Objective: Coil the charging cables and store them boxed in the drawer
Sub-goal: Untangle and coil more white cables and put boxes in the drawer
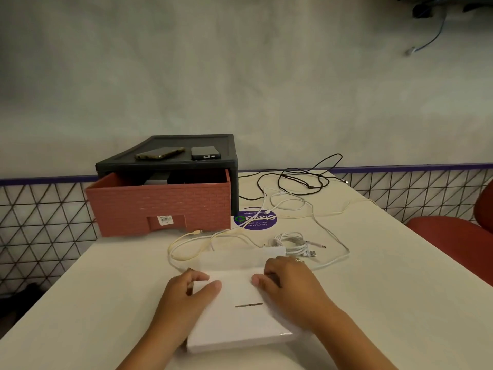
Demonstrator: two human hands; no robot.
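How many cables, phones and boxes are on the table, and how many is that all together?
Cables: 4 (black cable, loose white cable, cream cable, coiled white cable)
Phones: 2 (one, another), both on top of the drawer unit
White boxes: 1, under both hands
Total: 7

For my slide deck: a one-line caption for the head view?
Both hands, left hand and right hand, on a white box; cables loose, drawer open.
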